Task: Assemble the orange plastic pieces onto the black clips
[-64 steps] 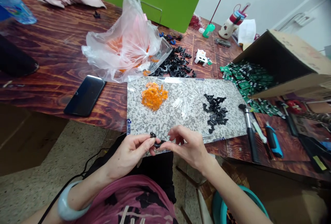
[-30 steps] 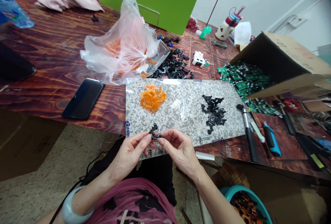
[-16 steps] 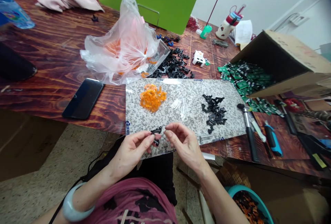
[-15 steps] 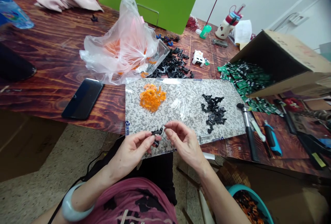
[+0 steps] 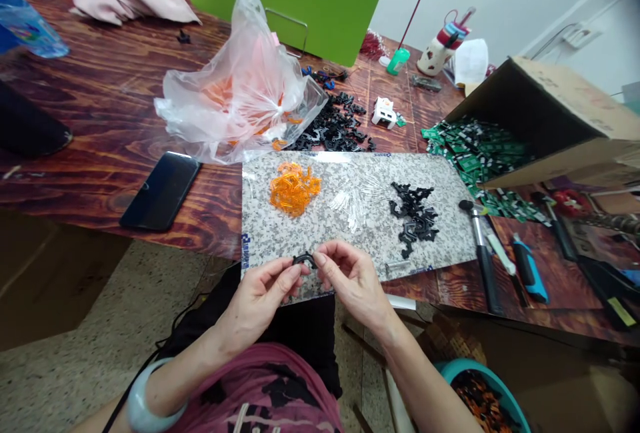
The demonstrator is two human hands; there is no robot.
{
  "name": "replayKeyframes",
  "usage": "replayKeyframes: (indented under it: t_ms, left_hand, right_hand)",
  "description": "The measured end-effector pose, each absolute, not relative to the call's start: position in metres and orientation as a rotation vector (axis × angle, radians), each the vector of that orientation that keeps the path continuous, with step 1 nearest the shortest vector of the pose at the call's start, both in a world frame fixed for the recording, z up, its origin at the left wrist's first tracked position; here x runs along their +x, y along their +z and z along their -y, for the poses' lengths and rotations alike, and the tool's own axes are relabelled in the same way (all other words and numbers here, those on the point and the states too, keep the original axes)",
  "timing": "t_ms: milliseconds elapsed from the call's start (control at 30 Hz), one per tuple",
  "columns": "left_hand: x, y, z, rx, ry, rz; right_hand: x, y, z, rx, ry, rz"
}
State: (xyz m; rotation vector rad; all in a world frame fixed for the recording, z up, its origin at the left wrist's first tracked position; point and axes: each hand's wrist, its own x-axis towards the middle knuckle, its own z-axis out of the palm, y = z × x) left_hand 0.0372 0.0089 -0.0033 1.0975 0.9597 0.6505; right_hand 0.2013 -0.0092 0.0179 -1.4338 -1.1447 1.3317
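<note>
Both hands pinched: left hand (image 5: pixel 257 303) and right hand (image 5: pixel 355 280) closed at the fingertips on one black plastic clip (image 5: pixel 304 260), just above the near edge of a granite-pattern board (image 5: pixel 370 250), at 12 o'clock. Board sits on a dark varnished wood table (image 5: pixel 100 120), speckled terrazzo floor (image 5: pixel 100 300) below, white wall (image 5: pixel 500 0) beyond. Left to right: black phone (image 5: pixel 160 191) at 10 o'clock, beside the board; clear plastic bag (image 5: pixel 235 100) of orange parts at 11; green panel (image 5: pixel 285 0) upright at 12, blocking the far table. Board carries 3 piles: orange parts (image 5: pixel 294 188), clear parts (image 5: pixel 350 200), black parts (image 5: pixel 414 220). Tipped cardboard box (image 5: pixel 550 126) at 2 o'clock partly covers spilled green circuit boards (image 5: pixel 475 153). Blue utility knife (image 5: pixel 529 273) at 3. Teal basin (image 5: pixel 475 380) of orange and black parts at 4, on the floor. Counts: 2 hands, 1 clip held, 1 box, 1 basin.
</note>
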Motion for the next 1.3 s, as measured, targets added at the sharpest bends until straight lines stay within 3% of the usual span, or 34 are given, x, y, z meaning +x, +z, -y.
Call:
replayKeyframes:
  t_ms: [267, 500, 733, 1033, 1300]
  left_hand:
    - [0.034, 0.0, -0.009, 1.356, 0.662, -0.952]
    - [0.034, 0.002, -0.011, 1.352, 0.683, -1.002]
    - [0.028, -0.001, -0.024, 1.229, 0.665, -0.948]
    - [0.027, -0.002, -0.019, 0.914, 0.691, -0.975]
    - [0.026, -0.001, -0.022, 0.825, 0.696, -0.971]
  right_hand:
    - [0.199, 0.026, 0.008, -1.404, 1.322, 1.336]
    - [0.172, 0.009, 0.02, -1.546, 0.699, 1.463]
    - [0.19, 0.014, -0.008, -1.462, 1.001, 1.499]
    - [0.213, -0.007, -0.08, -1.597, 0.544, 1.796]
    - [0.214, -0.005, -0.081, -1.63, 0.465, 1.783]
